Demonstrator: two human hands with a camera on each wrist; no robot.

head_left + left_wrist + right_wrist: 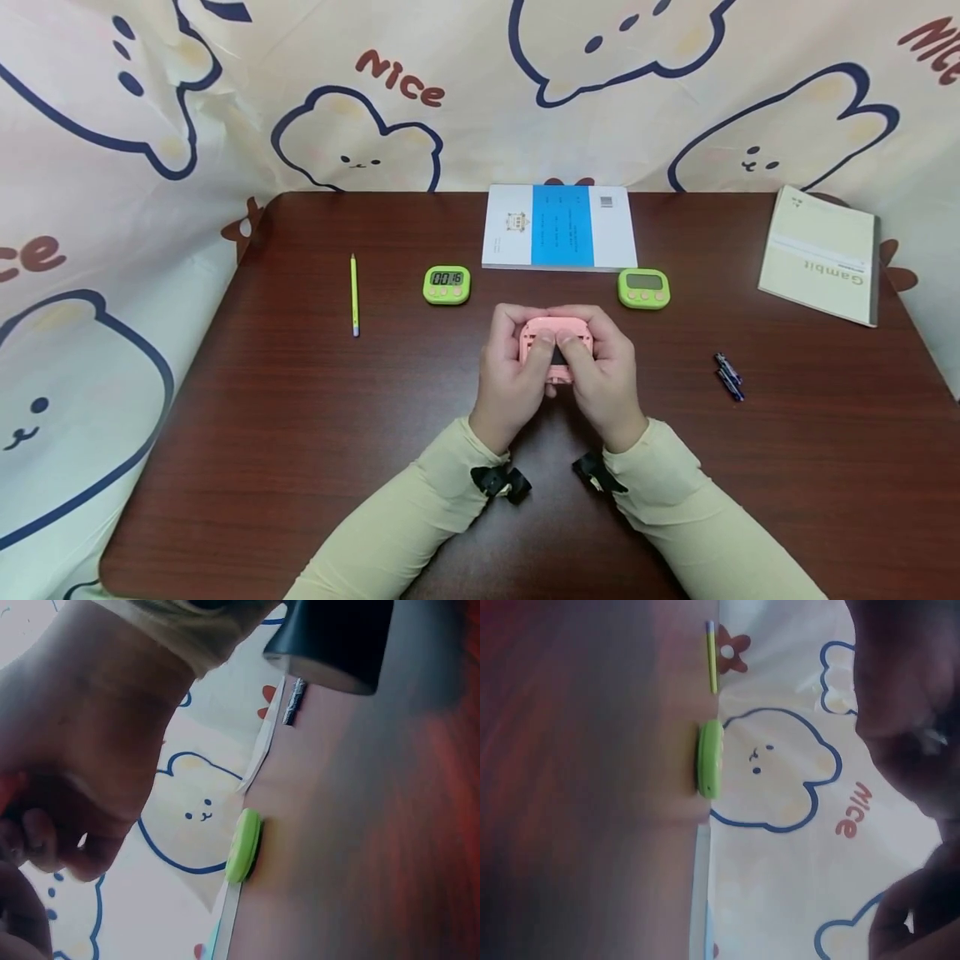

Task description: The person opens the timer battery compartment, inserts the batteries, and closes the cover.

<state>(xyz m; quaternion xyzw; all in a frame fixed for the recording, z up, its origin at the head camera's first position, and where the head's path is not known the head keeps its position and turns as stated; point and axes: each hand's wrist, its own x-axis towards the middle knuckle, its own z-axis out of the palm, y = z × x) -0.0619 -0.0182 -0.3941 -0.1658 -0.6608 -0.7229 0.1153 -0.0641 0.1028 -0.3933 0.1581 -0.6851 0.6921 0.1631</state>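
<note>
Both hands hold a pink timer (557, 323) above the middle of the table, its back with a dark patch facing up. My left hand (510, 387) grips the left side, fingers curled behind the casing and thumb pressed on its back. On the opposite side, my right hand (609, 379) grips it the same way, the two thumbs side by side. In the left wrist view, the left hand (90, 735) is dark and only a bit of pink shows at the edge. Shadowed hands fill the right side of the right wrist view.
Two green timers (447, 285) (643, 288) stand beyond the hands, the left one displaying digits. A yellow pencil (355, 296) lies at left, two dark batteries (728, 377) at right. Behind are a white-and-blue booklet (510, 242) and a pale notebook (817, 250) on the brown table (262, 417).
</note>
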